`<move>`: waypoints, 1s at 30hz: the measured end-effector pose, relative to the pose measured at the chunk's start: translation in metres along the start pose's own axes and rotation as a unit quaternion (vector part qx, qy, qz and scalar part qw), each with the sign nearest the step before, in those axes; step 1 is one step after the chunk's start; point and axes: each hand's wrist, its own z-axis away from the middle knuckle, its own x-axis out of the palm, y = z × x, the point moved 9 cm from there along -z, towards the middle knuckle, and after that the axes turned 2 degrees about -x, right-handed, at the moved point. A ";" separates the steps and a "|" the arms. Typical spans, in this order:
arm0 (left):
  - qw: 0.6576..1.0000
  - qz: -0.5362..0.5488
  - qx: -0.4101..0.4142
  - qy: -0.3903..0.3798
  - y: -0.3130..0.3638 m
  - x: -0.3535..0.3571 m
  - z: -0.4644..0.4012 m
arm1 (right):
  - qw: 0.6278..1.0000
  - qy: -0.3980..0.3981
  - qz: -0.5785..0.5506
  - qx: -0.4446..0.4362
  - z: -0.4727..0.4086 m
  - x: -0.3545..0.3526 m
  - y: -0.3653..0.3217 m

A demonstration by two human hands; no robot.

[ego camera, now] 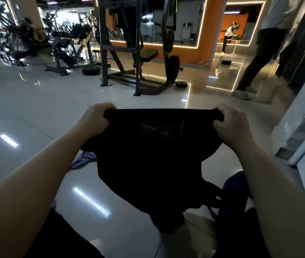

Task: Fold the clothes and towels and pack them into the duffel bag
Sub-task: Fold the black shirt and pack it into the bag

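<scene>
Black garment (148, 155) held up in the air between both hands, over the floor (36, 112). Left hand (94, 121) grips its top left corner, fingers curled over the edge, fabric bunched in the fist. Right hand (231, 125) grips the top right corner the same way, thumb in front, fingers wrapped behind. Top edge runs taut and about level from hand to hand. The rest hangs down below the hands and narrows toward the bottom, ending near the lower middle of the frame.

Garment type cannot be told: too dark, no seams or sleeves readable, only a faint sheen patch below the top edge. Fingertips of both hands are hidden behind the cloth.

Grey-blue cloth (83, 160) lies on the floor below the left hand, mostly hidden behind the garment. Dark blue item (235, 190) with black straps sits below the right hand, partly covered by the garment and the right forearm; whether it is the bag cannot be told. Dark shape at bottom left is cut off by the frame.

Beyond the hands: weight rack (138, 53), and another person's legs (256, 58) at far right, blurred.
</scene>
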 end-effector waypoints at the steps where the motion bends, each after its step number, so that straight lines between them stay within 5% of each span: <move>1: 1.000 0.019 -0.002 0.009 0.000 -0.001 0.001 | 1.000 0.007 0.007 0.019 0.002 -0.006 0.011; 10: 0.997 0.050 -0.012 -0.056 -0.007 0.033 -0.017 | 0.985 -0.089 0.041 0.139 -0.002 0.009 0.087; 16: 0.986 0.134 -0.089 -0.033 -0.039 0.048 -0.035 | 0.951 -0.161 -0.099 0.246 0.004 0.042 0.113; 21: 0.960 0.245 -0.132 -0.032 -0.057 0.054 -0.044 | 0.917 -0.155 -0.206 0.304 0.001 0.053 0.120; 24: 0.982 0.144 -0.124 -0.024 -0.060 0.058 -0.050 | 0.905 -0.109 -0.241 0.332 -0.003 0.053 0.125; 27: 0.992 -0.003 -0.092 -0.082 -0.054 0.076 -0.052 | 0.881 -0.079 -0.311 0.347 -0.006 0.058 0.120; 30: 0.967 0.039 -0.071 -0.240 -0.036 0.120 -0.036 | 0.851 -0.069 -0.385 0.351 -0.008 0.067 0.101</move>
